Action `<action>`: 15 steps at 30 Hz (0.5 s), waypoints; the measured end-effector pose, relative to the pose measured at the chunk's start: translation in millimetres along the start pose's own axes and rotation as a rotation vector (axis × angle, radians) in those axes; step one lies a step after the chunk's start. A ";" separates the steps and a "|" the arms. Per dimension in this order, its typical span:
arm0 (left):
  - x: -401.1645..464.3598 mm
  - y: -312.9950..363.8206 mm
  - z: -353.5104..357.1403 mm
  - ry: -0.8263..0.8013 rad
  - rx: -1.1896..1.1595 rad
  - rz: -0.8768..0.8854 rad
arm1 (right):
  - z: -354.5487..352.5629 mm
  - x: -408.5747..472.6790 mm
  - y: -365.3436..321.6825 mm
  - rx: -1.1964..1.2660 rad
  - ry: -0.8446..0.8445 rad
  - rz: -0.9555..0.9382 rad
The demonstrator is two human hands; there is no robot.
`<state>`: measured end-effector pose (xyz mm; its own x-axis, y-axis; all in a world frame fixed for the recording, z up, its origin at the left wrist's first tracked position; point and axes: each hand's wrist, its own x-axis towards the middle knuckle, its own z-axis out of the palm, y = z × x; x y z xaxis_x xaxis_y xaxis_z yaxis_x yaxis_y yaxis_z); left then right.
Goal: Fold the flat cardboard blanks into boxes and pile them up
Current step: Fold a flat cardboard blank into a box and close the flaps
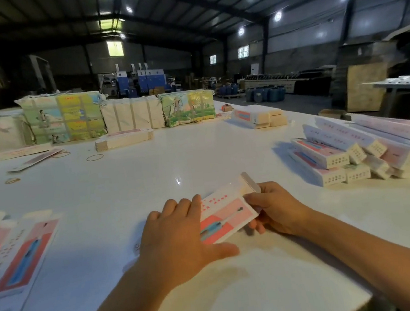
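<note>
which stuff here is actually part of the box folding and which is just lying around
In the job:
- pink and white cardboard box, held by left hand and right hand
- flat pink blanks
- pile of folded boxes

Lying about:
- tan rubber bands
- wrapped printed bundles
- blue barrels

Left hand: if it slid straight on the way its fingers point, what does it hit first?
Likely nothing soon: the left hand, flat over the pink-and-white cardboard box, points up-right across bare white table. Depth is unclear.

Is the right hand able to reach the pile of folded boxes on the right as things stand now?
Probably yes. The pile of folded boxes lies on the right hand's side, with only bare table between, though that hand now holds the box.
</note>
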<state>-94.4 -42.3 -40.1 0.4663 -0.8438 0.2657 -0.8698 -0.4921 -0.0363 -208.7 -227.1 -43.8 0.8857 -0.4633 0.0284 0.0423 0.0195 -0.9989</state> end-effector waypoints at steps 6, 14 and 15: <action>0.7 1.2 -4.8 0.076 -0.052 -0.067 | 2.9 -0.8 -1.1 0.006 -0.008 -0.012; 9.1 -9.9 -14.3 0.117 -0.237 -0.243 | 1.9 -2.1 -4.3 -0.191 0.503 -0.318; 9.6 -12.0 -14.5 0.112 -0.269 -0.264 | 0.3 -3.3 -4.0 -0.275 0.577 -0.398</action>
<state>-81.8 -41.4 -23.1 0.6719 -0.6601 0.3358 -0.7406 -0.6025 0.2975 -211.6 -225.4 -39.9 0.4417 -0.7814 0.4409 0.1248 -0.4331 -0.8926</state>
